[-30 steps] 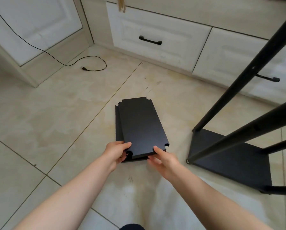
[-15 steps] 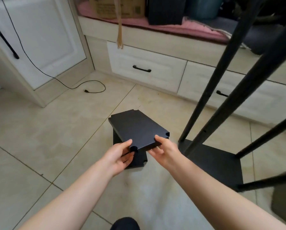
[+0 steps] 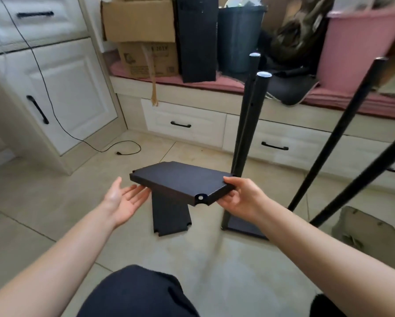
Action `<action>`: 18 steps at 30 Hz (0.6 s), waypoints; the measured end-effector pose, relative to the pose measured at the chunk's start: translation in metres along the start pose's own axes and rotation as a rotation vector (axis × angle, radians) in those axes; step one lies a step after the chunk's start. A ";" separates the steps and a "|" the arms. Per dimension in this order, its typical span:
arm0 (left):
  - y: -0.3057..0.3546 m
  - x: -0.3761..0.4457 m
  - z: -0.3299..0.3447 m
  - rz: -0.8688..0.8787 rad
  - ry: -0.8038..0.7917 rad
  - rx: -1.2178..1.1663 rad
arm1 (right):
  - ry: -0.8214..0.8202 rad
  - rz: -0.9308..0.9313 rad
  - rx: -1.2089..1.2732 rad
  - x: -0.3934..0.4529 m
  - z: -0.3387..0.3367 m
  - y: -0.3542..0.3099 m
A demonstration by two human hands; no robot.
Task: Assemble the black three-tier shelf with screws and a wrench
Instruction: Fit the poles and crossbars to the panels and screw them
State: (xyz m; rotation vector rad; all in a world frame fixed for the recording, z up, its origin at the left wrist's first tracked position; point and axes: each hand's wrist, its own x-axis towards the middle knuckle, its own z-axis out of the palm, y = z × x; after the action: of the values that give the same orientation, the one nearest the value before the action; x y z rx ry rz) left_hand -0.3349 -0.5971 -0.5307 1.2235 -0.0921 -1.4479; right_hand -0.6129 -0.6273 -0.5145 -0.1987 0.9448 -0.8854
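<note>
Black shelf board point(image 3: 180, 180) is hanging level in the air above the tiled floor point(image 3: 54, 191), just left of the upright poles point(image 3: 249, 124). Right hand point(image 3: 242, 197) is pinching its right edge, thumb on top and fingers curling under. Left hand point(image 3: 121, 199) is lying palm-up with fingers straight, tips reaching under the left edge; contact cannot be told for sure. Second board point(image 3: 170, 213) is lying flat on the floor beneath.

Judgement: the board is looking rigid and light enough for one hand to be carrying it by an edge, with no sag showing. Matte finish is probably giving fair grip. Notched corners point(image 3: 201, 198) with fittings are best left free for the poles; holding along the long edges, one hand per side, seems soundest while lining it up between the poles.
</note>
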 end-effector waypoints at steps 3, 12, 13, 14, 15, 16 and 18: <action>0.011 -0.021 0.005 0.015 0.005 0.053 | -0.010 -0.008 -0.071 -0.035 -0.018 -0.016; 0.020 -0.074 0.023 -0.113 -0.129 0.408 | -0.014 -0.031 -0.251 -0.116 -0.059 -0.068; 0.021 -0.078 0.026 -0.120 -0.142 0.462 | -0.019 -0.034 -0.266 -0.124 -0.062 -0.074; 0.021 -0.082 0.031 -0.123 -0.160 0.520 | -0.028 -0.040 -0.282 -0.132 -0.065 -0.080; 0.022 -0.087 0.035 -0.122 -0.184 0.571 | -0.039 -0.051 -0.299 -0.140 -0.067 -0.086; 0.021 -0.092 0.040 -0.116 -0.212 0.613 | -0.049 -0.066 -0.317 -0.148 -0.069 -0.092; 0.020 -0.103 0.053 -0.076 -0.261 0.669 | -0.056 -0.098 -0.353 -0.161 -0.072 -0.103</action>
State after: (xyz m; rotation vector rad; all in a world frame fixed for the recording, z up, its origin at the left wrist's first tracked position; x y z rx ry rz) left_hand -0.3816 -0.5553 -0.4314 1.5661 -0.7651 -1.7020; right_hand -0.7717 -0.5601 -0.4054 -0.5730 1.0419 -0.7926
